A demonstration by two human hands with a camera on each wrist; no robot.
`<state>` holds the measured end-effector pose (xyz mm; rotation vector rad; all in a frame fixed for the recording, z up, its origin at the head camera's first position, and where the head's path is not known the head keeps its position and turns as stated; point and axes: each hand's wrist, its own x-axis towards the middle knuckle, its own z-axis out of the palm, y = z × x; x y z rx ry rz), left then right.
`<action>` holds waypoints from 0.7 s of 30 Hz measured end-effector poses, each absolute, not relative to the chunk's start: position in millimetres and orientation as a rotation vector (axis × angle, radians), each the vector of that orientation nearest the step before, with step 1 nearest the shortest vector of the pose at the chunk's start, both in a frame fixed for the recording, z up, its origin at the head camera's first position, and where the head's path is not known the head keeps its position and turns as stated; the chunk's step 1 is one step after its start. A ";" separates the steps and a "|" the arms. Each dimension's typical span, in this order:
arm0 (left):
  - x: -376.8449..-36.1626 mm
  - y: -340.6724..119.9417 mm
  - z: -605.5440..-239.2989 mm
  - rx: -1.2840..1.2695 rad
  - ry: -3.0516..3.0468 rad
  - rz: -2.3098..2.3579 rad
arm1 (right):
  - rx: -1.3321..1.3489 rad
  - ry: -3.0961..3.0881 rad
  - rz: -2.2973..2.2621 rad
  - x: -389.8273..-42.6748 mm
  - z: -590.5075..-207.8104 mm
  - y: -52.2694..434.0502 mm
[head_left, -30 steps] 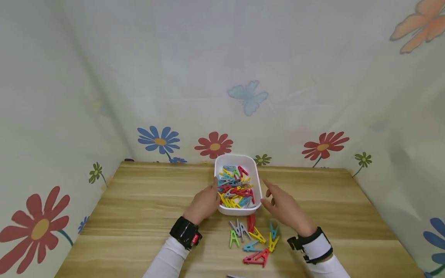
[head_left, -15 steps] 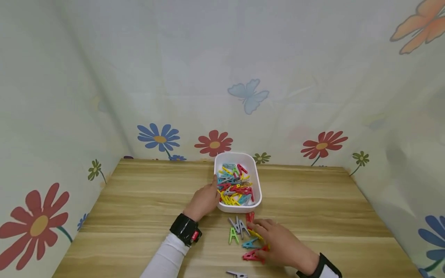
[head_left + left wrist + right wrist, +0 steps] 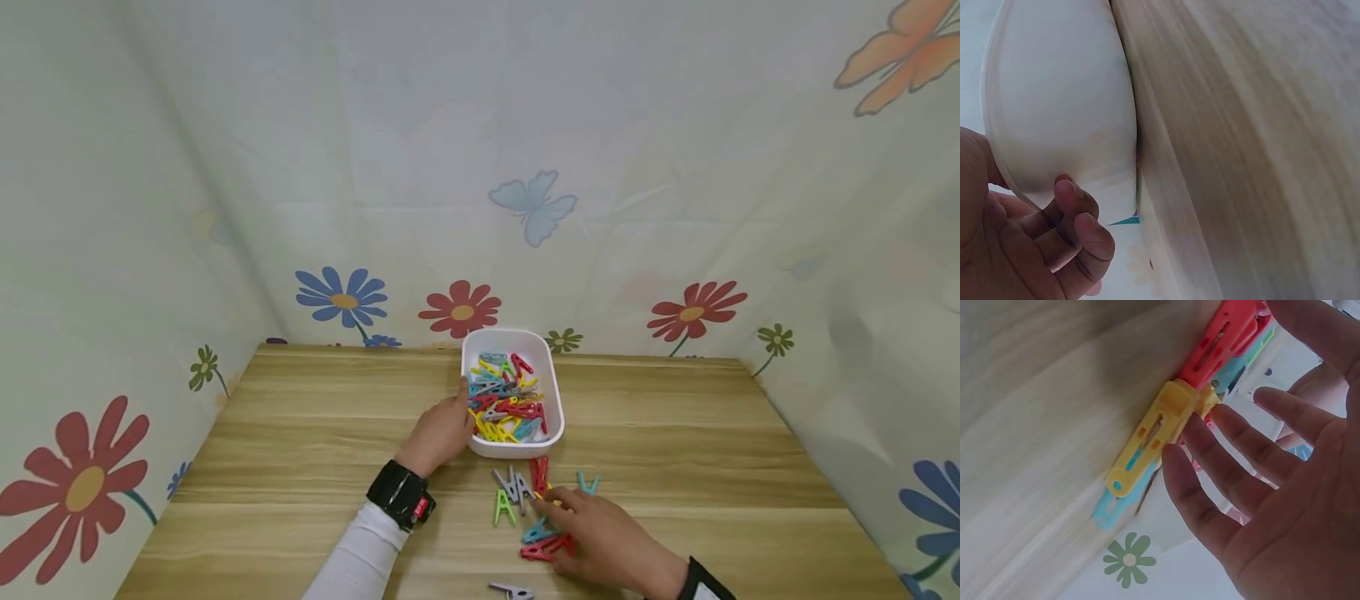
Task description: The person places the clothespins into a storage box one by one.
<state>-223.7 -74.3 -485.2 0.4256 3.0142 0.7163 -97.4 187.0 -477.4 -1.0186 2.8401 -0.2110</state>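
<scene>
A white tub (image 3: 553,379) full of coloured clothespins (image 3: 506,400) stands mid-table. My left hand (image 3: 442,429) holds its left side, thumb at the rim; in the left wrist view the fingers (image 3: 1079,225) curl against the tub's wall (image 3: 1060,106). Loose clothespins lie in front of the tub: grey (image 3: 513,487), red (image 3: 538,473), green (image 3: 501,507), teal (image 3: 587,482). My right hand (image 3: 581,525) lies flat over this pile. Its straight fingers (image 3: 1210,481) touch a yellow clothespin (image 3: 1154,440) stacked with a red one (image 3: 1219,344) and a teal one (image 3: 1110,509).
The wooden table (image 3: 300,433) is walled on three sides by a flower-printed cloth (image 3: 465,208). A single grey clothespin (image 3: 510,592) lies at the near edge. More red (image 3: 543,547) and teal (image 3: 536,529) pins sit by my right hand.
My right hand came down from beside the tub onto the loose clothespins and now presses on them. A teal pin at the right is uncovered. The left hand has stayed on the tub.
</scene>
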 end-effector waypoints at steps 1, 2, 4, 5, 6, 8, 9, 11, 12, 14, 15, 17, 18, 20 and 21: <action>-224.2 -74.3 -485.1 0.426 3.014 0.719 | -1.021 2.839 -0.203 -97.4 -477.4 187.2; -224.7 -74.3 -484.9 0.424 3.013 0.721 | -1.020 2.836 -0.191 -97.5 -477.6 187.3; -225.5 -74.4 -484.7 0.422 3.012 0.727 | -1.032 2.846 -0.179 -97.9 -478.7 187.8; -225.8 -74.4 -484.5 0.426 3.014 0.730 | -1.031 2.851 -0.179 -98.2 -479.2 187.9; -225.9 -74.5 -484.5 0.428 3.015 0.732 | -1.025 2.851 -0.180 -98.7 -479.6 187.9; -225.7 -74.6 -484.1 0.431 3.016 0.735 | -1.009 2.851 -0.201 -99.2 -480.2 187.7; -225.5 -74.7 -483.9 0.434 3.016 0.738 | -1.002 2.852 -0.216 -99.4 -480.5 187.8; -224.9 -74.7 -483.2 0.438 3.018 0.740 | -0.986 2.844 -0.242 -99.9 -480.7 187.5; -224.6 -74.8 -483.0 0.438 3.016 0.742 | -0.978 2.839 -0.250 -100.1 -480.7 187.3; -224.1 -74.8 -482.8 0.440 3.013 0.744 | -0.973 2.838 -0.257 -100.1 -480.9 187.3; -223.8 -74.8 -482.8 0.440 3.011 0.747 | -0.975 2.843 -0.261 -99.9 -481.3 187.2; -223.5 -74.7 -483.2 0.438 3.006 0.752 | -0.987 2.858 -0.270 -99.4 -482.2 186.9; -223.5 -74.8 -483.5 0.435 3.000 0.753 | -0.993 2.869 -0.276 -99.1 -482.6 186.6; -223.6 -74.8 -484.0 0.426 2.991 0.752 | -1.027 2.899 -0.291 -98.2 -483.5 186.1; -223.6 -74.7 -484.2 0.421 2.985 0.756 | -1.045 2.913 -0.297 -97.6 -484.0 185.9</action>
